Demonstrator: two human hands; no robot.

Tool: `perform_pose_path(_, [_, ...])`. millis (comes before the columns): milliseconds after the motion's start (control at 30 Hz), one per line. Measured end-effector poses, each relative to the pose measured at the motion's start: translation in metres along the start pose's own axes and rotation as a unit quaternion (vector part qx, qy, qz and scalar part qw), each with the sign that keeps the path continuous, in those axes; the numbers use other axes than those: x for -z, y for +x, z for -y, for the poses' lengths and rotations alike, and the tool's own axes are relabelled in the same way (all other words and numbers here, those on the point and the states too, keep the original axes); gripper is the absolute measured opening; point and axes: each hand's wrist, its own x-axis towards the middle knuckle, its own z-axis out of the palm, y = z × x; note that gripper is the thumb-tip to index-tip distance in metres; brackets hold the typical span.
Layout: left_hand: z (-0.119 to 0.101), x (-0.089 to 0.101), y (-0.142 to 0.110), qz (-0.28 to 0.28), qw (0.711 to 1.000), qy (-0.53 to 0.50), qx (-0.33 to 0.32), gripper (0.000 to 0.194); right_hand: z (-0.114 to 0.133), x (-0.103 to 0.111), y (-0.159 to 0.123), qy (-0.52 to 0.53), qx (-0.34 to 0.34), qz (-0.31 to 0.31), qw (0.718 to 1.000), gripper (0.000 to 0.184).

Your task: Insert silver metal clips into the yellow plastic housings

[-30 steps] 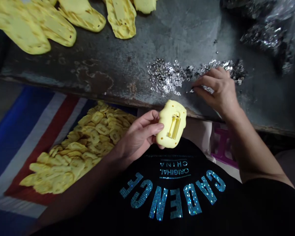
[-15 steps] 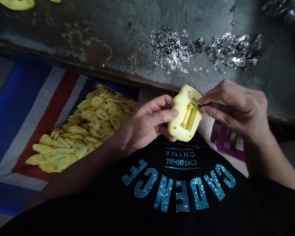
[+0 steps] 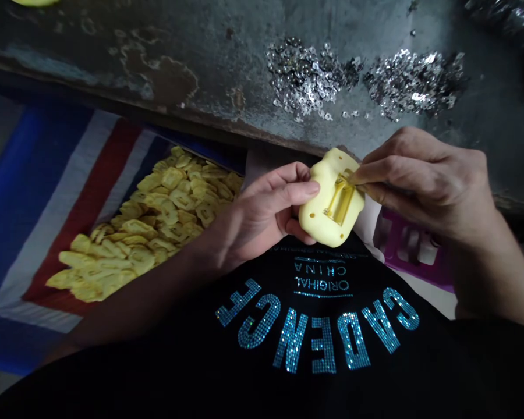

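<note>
My left hand (image 3: 274, 210) grips a pale yellow plastic shell (image 3: 317, 221) by its left side, thumb on the face and fingers behind. A rectangular battery recess in the shell faces up, with small holes near the shell's edges. Over the upper right end of that recess, my right hand (image 3: 423, 177) is closed in a pinch, its fingertips at the slot. Whatever lies between those fingertips is hidden now. On the bench above the hands lie two heaps of small shiny metal contact plates, a left heap (image 3: 305, 78) and a right heap (image 3: 414, 81).
A striped blue, white and red sack (image 3: 82, 203) at the left holds many yellow plastic parts (image 3: 174, 201). The worn metal bench (image 3: 227, 52) spans the top, its front edge just beyond my hands. A purple plastic item (image 3: 393, 244) sits below my right wrist.
My right hand has pushed in closer over the recess, and the small metal piece seen in its fingertips earlier is now covered. The shell has shifted slightly right.
</note>
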Motion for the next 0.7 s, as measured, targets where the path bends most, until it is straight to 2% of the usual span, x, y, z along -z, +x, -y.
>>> perform_pose_path(133, [0.001, 0.001, 0.001, 0.006, 1.0, -0.018, 0.001, 0.027, 0.002, 0.001, 0.0, -0.011, -0.013, 0.006, 1.0, 0.016])
perform_pose_path(333, [0.003, 0.002, 0.004, 0.012, 0.999, -0.031, 0.003, 0.022, -0.001, 0.0, 0.003, -0.026, 0.044, 0.001, 0.999, 0.016])
perform_pose_path(567, [0.003, 0.002, 0.005, 0.011, 1.0, -0.022, 0.005, 0.03, 0.004, -0.003, -0.005, -0.004, 0.02, -0.02, 1.0, 0.03])
perform_pose_path(700, [0.001, 0.001, 0.005, 0.005, 0.999, -0.03, 0.009, 0.031, 0.008, -0.01, -0.017, 0.0, -0.037, -0.053, 0.998, 0.03])
